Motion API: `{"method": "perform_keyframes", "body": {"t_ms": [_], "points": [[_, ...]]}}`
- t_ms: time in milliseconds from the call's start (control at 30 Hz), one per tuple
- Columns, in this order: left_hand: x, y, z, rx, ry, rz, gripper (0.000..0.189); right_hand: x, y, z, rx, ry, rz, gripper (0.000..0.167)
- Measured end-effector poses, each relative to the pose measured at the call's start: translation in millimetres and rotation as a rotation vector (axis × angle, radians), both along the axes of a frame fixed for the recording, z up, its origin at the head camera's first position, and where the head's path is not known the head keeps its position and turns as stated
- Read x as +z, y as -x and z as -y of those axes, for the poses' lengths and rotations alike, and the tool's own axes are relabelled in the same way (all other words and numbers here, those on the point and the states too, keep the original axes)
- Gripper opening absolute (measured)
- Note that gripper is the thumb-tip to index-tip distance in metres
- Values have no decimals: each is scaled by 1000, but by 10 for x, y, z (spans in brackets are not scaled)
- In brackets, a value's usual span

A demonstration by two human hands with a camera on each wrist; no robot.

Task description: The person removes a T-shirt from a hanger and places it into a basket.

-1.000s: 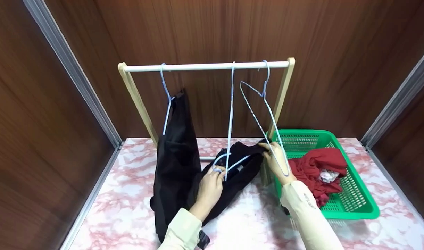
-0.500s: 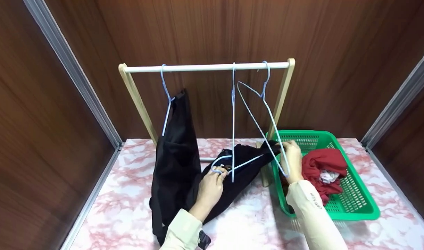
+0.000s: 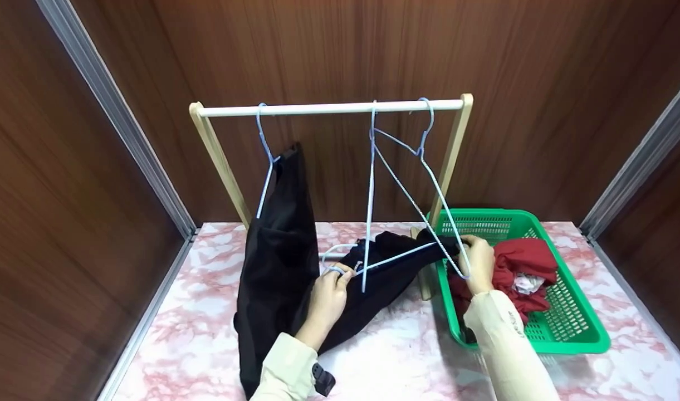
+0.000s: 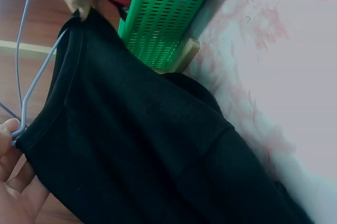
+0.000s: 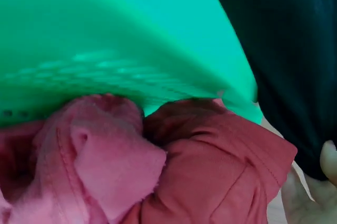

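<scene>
Near its neck, my left hand (image 3: 327, 298) grips a pale blue wire hanger (image 3: 398, 257). One arm of that hanger reaches into the opening of a black garment (image 3: 376, 295). The opening has a wide stitched band, seen in the left wrist view. My right hand (image 3: 480, 260) pinches the band's far end over the green basket (image 3: 587, 312), drawing the cloth out to the right. In the left wrist view, the fingers of my left hand (image 4: 16, 182) lie right at the garment's near edge, around the hanger (image 4: 36, 83).
A clothes rack (image 3: 328, 109) stands behind, with a black garment (image 3: 278, 256) on its left hanger. Two bare hangers, a middle one (image 3: 369, 206) and a right one (image 3: 441, 197), dangle before my hands. Red clothing (image 3: 526, 259) lies in the basket.
My right hand has shifted right to over the basket, stretching the garment's edge. The left hand and its hanger have moved slightly left. The right bare hanger has swung leftward.
</scene>
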State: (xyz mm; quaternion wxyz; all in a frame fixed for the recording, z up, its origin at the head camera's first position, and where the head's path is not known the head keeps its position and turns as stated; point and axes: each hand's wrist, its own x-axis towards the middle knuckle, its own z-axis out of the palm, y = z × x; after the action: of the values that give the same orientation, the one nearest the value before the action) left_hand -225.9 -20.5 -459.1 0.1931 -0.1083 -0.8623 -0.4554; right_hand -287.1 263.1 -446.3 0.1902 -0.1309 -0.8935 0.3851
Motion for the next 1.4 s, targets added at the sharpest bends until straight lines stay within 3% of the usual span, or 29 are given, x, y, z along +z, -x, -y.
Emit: {"method": "perform_keyframes", "body": {"t_ms": [167, 433, 600, 867, 1167, 1400], "points": [[-10, 26, 17, -16, -62, -9, 13, 22, -22, -21, -58, 57, 72, 37], [8, 96, 15, 37, -183, 28, 13, 22, -106, -38, -81, 65, 47, 28], [21, 144, 27, 86, -176, 67, 15, 64, -121, -21, 13, 38, 64, 36], [101, 161, 48, 264, 37, 182, 27, 114, -94, 39, 202, -22, 112, 35], [157, 186, 49, 306, 87, 183, 32, 45, -97, 255, 308, -39, 184, 22], [118, 210, 89, 317, 50, 169, 30, -63, -103, 440, 386, 8, 164, 24]]}}
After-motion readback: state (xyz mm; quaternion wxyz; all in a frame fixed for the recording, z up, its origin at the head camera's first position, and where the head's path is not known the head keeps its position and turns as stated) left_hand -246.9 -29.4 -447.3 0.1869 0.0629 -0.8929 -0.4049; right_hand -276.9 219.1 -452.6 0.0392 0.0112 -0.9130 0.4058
